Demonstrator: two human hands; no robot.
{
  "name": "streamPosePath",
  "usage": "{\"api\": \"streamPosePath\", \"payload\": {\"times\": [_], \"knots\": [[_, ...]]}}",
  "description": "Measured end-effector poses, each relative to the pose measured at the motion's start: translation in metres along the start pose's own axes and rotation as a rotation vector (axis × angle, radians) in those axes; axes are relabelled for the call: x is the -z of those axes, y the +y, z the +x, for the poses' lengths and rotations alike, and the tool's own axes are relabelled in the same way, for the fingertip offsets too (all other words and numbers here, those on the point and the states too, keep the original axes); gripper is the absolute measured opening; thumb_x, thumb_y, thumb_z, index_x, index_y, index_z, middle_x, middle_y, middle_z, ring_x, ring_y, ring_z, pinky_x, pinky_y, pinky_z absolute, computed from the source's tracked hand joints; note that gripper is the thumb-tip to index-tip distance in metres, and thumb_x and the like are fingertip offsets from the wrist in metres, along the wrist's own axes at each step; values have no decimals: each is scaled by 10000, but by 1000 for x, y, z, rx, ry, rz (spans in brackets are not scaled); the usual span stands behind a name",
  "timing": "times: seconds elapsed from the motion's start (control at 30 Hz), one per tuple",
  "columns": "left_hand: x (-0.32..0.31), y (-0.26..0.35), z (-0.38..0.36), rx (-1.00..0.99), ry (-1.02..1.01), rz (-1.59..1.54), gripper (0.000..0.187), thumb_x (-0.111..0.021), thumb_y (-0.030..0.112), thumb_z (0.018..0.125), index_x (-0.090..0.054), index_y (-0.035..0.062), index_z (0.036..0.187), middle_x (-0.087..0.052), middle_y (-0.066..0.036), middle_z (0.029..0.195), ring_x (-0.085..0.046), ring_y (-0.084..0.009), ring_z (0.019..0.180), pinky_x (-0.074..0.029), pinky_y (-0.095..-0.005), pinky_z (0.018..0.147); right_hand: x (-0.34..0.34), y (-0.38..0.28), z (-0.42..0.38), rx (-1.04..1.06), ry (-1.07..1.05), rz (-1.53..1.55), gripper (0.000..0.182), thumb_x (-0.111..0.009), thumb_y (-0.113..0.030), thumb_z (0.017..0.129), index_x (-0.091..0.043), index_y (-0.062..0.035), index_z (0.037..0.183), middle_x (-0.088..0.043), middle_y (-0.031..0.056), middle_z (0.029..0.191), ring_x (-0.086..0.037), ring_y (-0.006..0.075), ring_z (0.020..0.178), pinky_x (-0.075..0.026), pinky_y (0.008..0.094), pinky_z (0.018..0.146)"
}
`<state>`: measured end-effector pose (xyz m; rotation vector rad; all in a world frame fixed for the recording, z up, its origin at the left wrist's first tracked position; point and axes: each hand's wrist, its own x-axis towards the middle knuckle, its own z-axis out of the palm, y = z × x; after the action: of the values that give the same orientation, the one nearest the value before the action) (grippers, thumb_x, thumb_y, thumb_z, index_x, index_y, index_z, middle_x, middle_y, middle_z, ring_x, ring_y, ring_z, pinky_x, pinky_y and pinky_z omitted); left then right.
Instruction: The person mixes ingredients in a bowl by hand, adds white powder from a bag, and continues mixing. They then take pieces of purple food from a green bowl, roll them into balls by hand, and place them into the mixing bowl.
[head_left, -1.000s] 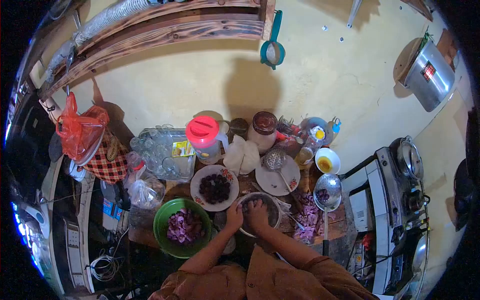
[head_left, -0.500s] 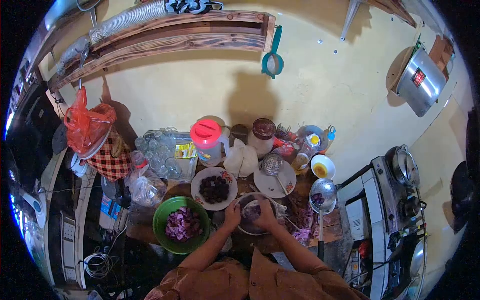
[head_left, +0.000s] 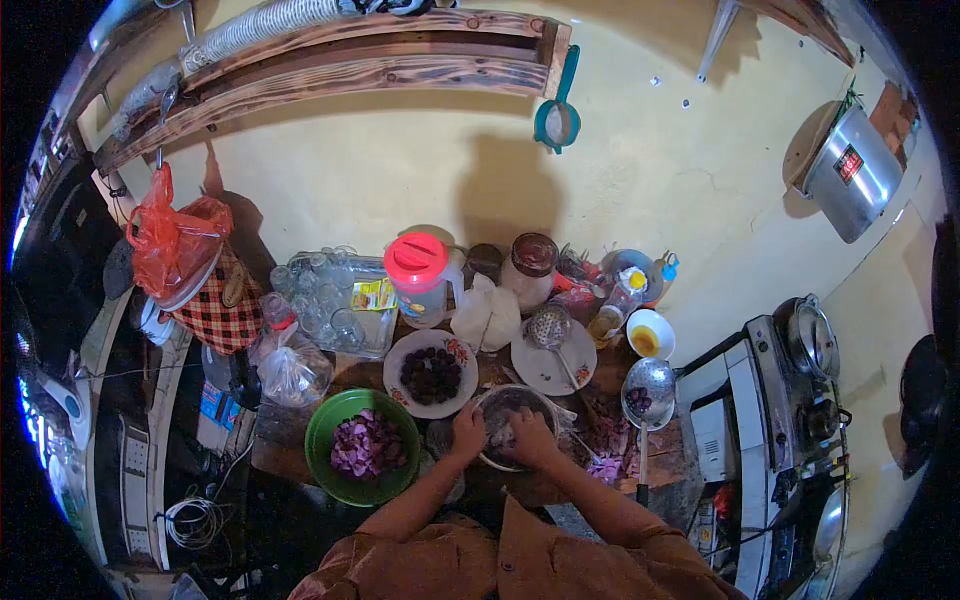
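Observation:
A round bowl (head_left: 500, 466) stands at the table's front edge, with pale and dark contents that I cannot make out clearly. My left hand (head_left: 467, 436) is closed on its left rim. My right hand (head_left: 533, 438) reaches in over the right side, fingers curled down into the contents; what they pinch is hidden. Left of the bowl is a green basin (head_left: 316, 450) of chopped purple pieces (head_left: 368, 445). Behind it, a flowered plate (head_left: 452, 400) carries dark round balls (head_left: 430, 373). A white plate (head_left: 590, 372) with a perforated skimmer (head_left: 551, 328) lies behind the bowl.
At right, a long-handled ladle (head_left: 650, 385) rests near purple scraps (head_left: 610, 465) and a small bowl of yellow liquid (head_left: 650, 325). A red-lidded pitcher (head_left: 418, 290), white bag (head_left: 488, 315), jar (head_left: 530, 280) and tray of glasses (head_left: 375, 335) line the back. A stove (head_left: 775, 375) stands right.
My right hand's fingers have lowered and curled into the bowl. My left hand stays at the rim. The whole view has shifted slightly.

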<state>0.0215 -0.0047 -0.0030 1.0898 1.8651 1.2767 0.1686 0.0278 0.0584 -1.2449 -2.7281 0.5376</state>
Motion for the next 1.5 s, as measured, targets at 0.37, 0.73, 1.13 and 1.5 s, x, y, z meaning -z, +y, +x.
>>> {"api": "streamPosePath", "payload": {"times": [0.37,0.73,1.13,1.5], "knots": [[-4,-17,9,-80,42,47,294,-468,131,863,-522,-67,1074,-574,-272,924,-547,-421,899,-428,-434,782,-38,19,34,-261,-186,-124,271,-595,-125,713,-505,-29,950,-568,184,922,-597,331,824,-498,421,717],[2,-35,25,-22,-156,-154,278,-437,143,870,-537,-28,1065,-579,-233,976,-559,-368,936,-424,-383,813,6,7,-11,80,-142,-75,498,-670,-193,662,-503,-13,1096,-520,218,1007,-520,401,932,-449,454,787],[5,-19,15,-55,-36,-43,239,-443,142,873,-530,-35,1009,-571,-228,873,-558,-379,833,-430,-398,742,-47,-15,33,-77,6,-405,462,-642,-219,689,-494,-42,1090,-536,125,1055,-527,294,950,-457,481,716],[11,-4,19,-38,-73,-33,215,-458,115,844,-535,-20,992,-567,-238,830,-564,-392,797,-433,-412,698,-40,-6,55,-139,-47,-284,223,-569,-133,733,-535,-45,934,-615,145,855,-623,310,796,-508,437,617]]}}
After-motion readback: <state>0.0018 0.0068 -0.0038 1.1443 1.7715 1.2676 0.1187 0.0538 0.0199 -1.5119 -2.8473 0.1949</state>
